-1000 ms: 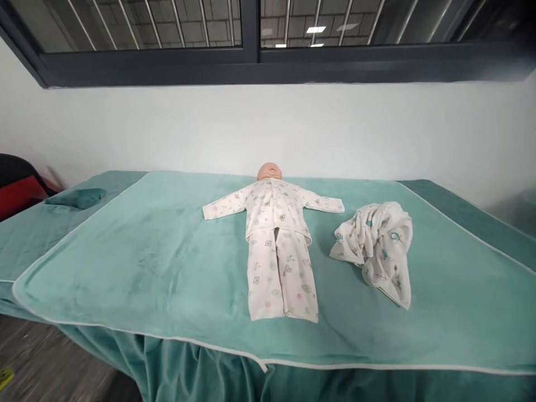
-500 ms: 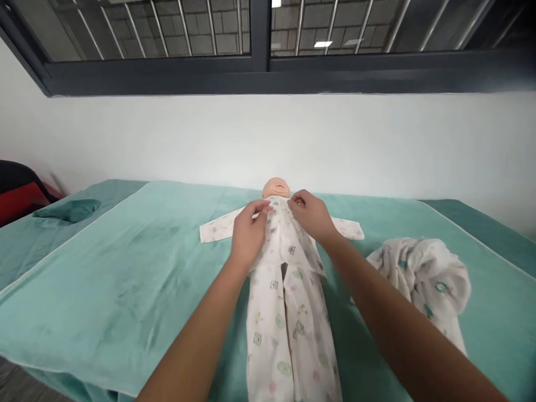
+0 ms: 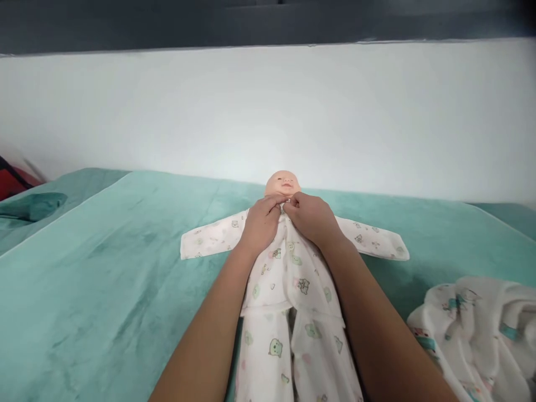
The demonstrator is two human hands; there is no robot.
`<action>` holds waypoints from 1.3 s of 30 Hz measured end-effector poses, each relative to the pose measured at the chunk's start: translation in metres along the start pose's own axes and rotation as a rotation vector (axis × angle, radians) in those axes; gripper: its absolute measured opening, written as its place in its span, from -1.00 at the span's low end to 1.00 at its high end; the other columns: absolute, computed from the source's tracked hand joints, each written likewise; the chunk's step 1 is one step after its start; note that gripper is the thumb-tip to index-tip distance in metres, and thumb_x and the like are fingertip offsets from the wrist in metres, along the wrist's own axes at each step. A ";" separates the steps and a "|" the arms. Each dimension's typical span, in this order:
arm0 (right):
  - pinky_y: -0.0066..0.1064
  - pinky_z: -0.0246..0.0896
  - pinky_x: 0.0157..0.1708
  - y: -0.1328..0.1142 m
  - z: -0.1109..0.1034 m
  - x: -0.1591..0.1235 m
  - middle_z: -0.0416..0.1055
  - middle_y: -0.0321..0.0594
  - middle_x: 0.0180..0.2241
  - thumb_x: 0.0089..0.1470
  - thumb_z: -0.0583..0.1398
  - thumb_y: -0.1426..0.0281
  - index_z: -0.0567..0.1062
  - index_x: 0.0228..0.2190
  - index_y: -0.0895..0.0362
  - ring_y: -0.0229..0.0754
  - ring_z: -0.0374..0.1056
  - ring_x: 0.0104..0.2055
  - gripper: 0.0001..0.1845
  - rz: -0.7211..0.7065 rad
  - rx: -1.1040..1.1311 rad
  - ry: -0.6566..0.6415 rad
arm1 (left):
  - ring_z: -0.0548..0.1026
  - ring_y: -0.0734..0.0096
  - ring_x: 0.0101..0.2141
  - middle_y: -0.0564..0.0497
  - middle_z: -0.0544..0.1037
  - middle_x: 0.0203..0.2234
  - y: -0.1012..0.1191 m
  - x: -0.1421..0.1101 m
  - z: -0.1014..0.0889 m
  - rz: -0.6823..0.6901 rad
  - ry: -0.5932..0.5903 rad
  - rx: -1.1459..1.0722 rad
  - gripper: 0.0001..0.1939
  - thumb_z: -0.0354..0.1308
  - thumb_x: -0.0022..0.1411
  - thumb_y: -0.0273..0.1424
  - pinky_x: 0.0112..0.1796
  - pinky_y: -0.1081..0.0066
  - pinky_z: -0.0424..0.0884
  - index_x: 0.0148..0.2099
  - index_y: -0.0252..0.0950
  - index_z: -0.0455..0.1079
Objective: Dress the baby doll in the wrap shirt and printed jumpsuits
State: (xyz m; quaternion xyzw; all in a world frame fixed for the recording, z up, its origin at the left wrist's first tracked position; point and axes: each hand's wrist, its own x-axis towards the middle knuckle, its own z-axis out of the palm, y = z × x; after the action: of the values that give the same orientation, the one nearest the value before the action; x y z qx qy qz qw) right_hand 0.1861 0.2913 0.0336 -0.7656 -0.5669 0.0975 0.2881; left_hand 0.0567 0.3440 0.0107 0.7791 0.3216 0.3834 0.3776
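A baby doll [image 3: 281, 183] lies on its back, head toward the wall, dressed in a white printed top [image 3: 274, 279] with both sleeves spread sideways. White printed trousers [image 3: 268, 357] cover its legs. At the neckline, just below the chin, my left hand [image 3: 263, 222] pinches the collar edge of the top. My right hand [image 3: 312, 216] is curled closed on the other side of the same collar, its fingertips close to the left ones. Whatever fastening lies between the fingers is mostly hidden.
A crumpled white printed cloth [image 3: 481, 335] lies to the right of the doll. Under everything spreads a green bed cover [image 3: 104, 290]. Behind it rise a white wall [image 3: 209, 111] and a dark window frame [image 3: 167, 25]. A red and black object [image 3: 14, 181] sits at far left.
The view has tipped down and come closer to the doll. Both hands have moved up from the chest to the neckline and come together there.
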 end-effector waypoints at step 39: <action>-0.05 0.03 0.25 0.046 0.011 -0.054 0.39 -0.20 0.03 0.16 0.23 0.31 0.51 -0.30 -0.03 -0.05 0.24 0.18 -0.96 -0.402 0.691 0.169 | 0.35 0.28 0.19 0.02 0.49 0.11 0.015 -0.037 -0.004 0.119 0.020 0.088 -0.85 0.14 0.28 -0.38 0.24 0.20 0.21 -0.16 -0.15 0.54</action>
State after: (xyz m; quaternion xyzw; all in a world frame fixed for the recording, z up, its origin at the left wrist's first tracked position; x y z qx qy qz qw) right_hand 0.1996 0.2359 -0.0107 -0.5030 -0.6135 0.1604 0.5872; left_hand 0.0380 0.3080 0.0116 0.8089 0.2949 0.3984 0.3163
